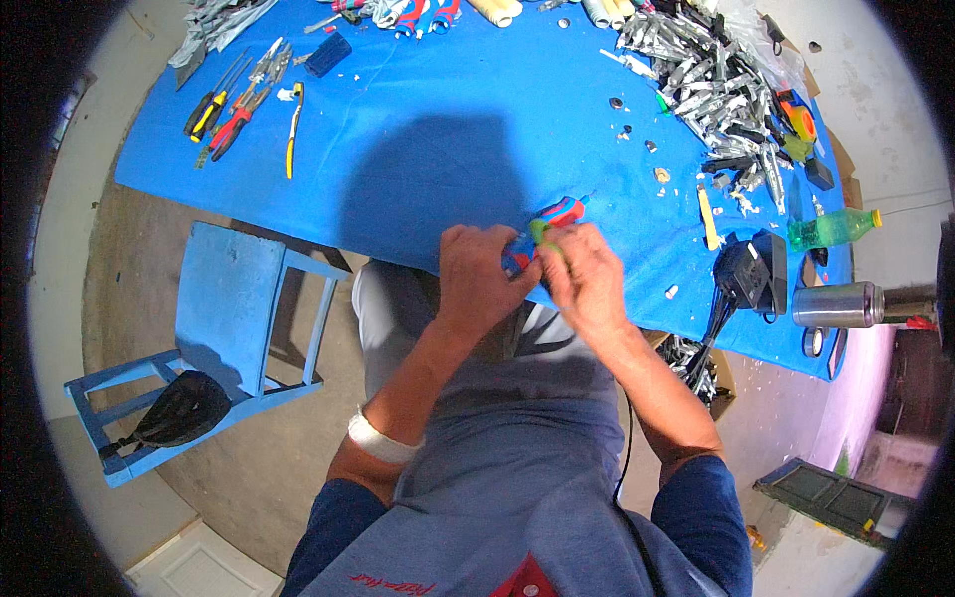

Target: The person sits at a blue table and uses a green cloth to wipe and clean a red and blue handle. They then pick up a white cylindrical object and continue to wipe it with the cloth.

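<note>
Near the front edge of the blue-covered table, my left hand (479, 276) grips a blue-and-red plastic tool or handle (561, 213), whose thin tip points up and to the right. Pressed against its middle is a small yellow-green piece (539, 230), perhaps a cloth or sponge, pinched in the fingers of my right hand (586, 272). My two hands almost meet, and my fingers hide much of the blue-and-red body. Some blur on the right hand makes the green piece hard to identify.
Screwdrivers (213, 112), red-handled pliers (230, 134) and a yellow toothbrush (295, 130) lie at left. A large heap of grey and black parts (724, 104) covers the far right. Black power adapters (746, 272), a green bottle (834, 228) and a steel flask (837, 304) stand nearer. A blue chair (227, 298) is beside me.
</note>
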A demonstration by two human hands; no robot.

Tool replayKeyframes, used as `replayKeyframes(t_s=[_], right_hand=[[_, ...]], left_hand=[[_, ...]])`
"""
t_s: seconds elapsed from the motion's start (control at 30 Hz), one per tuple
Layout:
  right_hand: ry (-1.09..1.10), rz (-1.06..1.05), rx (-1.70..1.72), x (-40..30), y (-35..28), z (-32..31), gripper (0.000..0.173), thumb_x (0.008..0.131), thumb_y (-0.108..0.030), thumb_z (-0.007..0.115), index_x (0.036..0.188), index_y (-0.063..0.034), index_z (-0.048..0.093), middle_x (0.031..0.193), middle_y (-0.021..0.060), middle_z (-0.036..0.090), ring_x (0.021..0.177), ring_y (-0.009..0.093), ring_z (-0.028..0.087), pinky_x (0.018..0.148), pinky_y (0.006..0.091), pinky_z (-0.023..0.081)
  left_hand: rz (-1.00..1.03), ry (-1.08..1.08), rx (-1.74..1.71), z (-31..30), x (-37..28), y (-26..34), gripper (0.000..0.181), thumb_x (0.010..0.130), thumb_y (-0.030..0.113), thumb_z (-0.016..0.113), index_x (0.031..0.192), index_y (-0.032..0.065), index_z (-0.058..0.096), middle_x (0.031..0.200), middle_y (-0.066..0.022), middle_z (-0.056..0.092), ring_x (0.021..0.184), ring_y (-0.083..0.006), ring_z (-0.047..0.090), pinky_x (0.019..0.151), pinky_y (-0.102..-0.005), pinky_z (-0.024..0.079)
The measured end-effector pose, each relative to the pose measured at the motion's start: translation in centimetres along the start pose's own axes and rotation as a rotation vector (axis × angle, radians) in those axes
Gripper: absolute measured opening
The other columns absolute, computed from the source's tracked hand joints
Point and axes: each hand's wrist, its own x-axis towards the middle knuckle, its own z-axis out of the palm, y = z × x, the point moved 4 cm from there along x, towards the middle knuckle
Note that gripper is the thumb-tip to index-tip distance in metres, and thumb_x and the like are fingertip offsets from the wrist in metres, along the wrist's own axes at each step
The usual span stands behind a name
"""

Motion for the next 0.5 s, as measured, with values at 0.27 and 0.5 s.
replayKeyframes(t_s=[0.27,0.5], right_hand=[[-0.006,-0.064,-0.169,3.0,2.1,-1.6,0.017,0.087,-0.009,0.066,0.103,-0.0032,0.069,0.084,0.0179,0.063,0.08,0.035,0.062,0.07,0.0434,0.051],[-0.032,-0.038,-0.073,3.0,1.7,-1.5,0.015,0.086,-0.009,0.067,0.101,-0.0042,0.069,0.086,0.0169,0.065,0.08,0.034,0.063,0.07,0.0426,0.051]], left_hand=[[0.01,0.001,0.005,-0.1,0.0,0.0,0.039,0.069,0.036,0.082,0.092,0.0073,0.067,0.081,-0.0111,0.065,0.081,-0.0317,0.061,0.084,-0.0452,0.042],[0.022,-0.012,0.023,0.1,-0.1,-0.1,0.04,0.069,0.036,0.082,0.091,0.0074,0.067,0.079,-0.0099,0.064,0.078,-0.0306,0.061,0.085,-0.045,0.042]])
